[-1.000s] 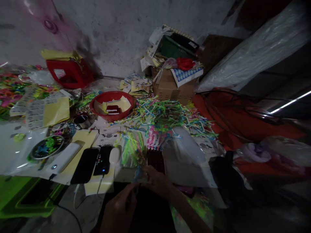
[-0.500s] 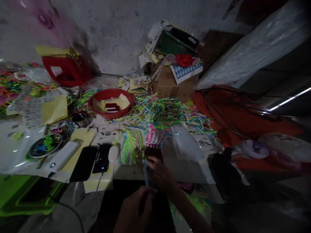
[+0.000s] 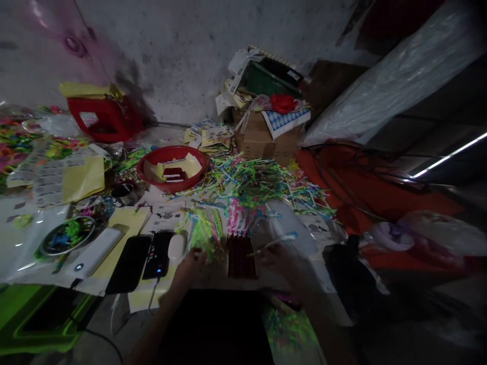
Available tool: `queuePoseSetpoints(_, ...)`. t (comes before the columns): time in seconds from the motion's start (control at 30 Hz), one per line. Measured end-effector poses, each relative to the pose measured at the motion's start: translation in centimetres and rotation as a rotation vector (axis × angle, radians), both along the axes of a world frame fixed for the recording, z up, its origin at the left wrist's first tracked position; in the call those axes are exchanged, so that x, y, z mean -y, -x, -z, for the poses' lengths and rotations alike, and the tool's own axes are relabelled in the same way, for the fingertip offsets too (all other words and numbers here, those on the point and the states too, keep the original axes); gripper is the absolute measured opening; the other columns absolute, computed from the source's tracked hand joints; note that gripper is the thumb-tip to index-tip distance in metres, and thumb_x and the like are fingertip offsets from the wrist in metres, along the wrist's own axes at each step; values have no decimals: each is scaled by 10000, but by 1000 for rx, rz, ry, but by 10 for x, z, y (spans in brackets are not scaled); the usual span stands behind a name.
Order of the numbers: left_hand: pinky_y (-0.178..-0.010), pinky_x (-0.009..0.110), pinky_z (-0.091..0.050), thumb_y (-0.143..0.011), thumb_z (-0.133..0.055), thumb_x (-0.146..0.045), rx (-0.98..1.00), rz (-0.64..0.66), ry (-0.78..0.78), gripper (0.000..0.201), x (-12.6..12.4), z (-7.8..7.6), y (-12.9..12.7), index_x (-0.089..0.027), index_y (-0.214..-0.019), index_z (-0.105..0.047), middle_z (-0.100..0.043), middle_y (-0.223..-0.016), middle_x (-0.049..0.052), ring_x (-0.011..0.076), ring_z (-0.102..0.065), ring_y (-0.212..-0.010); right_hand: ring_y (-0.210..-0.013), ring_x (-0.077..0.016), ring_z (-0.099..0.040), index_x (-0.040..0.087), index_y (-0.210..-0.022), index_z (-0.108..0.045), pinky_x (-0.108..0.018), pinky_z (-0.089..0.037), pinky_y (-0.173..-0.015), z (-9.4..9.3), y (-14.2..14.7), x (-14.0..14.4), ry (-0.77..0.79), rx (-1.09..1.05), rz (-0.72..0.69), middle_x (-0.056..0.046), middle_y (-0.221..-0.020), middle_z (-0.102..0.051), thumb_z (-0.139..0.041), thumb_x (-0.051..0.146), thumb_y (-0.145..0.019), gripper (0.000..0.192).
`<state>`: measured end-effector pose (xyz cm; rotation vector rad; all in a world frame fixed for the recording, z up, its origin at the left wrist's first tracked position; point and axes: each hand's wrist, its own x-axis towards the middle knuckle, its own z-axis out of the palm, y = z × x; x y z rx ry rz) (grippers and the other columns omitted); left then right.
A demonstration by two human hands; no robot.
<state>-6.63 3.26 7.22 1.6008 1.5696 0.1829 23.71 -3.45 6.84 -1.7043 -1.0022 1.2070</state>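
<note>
My right hand (image 3: 274, 257) is closed on a thin pale stick (image 3: 276, 241) with a light-blue tip, tilted up to the right. Left of it lies a dark red slab (image 3: 242, 258) on the table, with a row of pink-and-white pieces (image 3: 238, 217) at its far edge. My left hand (image 3: 193, 264) has its fingers curled together by the near edge of a clear bag of green and pink pieces (image 3: 205, 230); what they hold, if anything, is too dim to make out.
A loose heap of colourful sticks (image 3: 262, 177) spreads behind the slab. A red basin (image 3: 173, 187) and a cardboard box (image 3: 262, 137) stand farther back. To the left lie a white mouse (image 3: 177, 247), a black phone (image 3: 128, 264), a white power bank (image 3: 95, 253) and a small bowl (image 3: 68, 235).
My hands have moved apart: the left went forward and left toward the clear bag, the right shifted right off the slab with the stick. The slab is now uncovered. The view tilted slightly.
</note>
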Motion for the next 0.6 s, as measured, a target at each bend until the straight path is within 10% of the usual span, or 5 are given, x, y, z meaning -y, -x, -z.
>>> queuePoseSetpoints(0.2, -716, 314, -443, -880, -486, -432, -161, 20, -32, 334, -15, 9, -21, -143, -1024, -571, -723, -910, 143, 290, -671, -915, -718, -234, -675, 180, -782, -610, -378, -563, -691, -7, -24, -33, -130, -11, 67, -69, -775, -716, -738, 539, -534, 454)
queuePoseSetpoints(0.6, -523, 241, -440, -853, -479, -281, 72, -136, -4, 163, -14, 20, -3, -160, -808, -578, -701, -683, 51, 178, -656, -562, -702, -225, -676, 184, -788, -637, -377, -555, -688, 9, -21, -53, -181, 104, -44, -71, -776, -730, -665, 375, -622, 254)
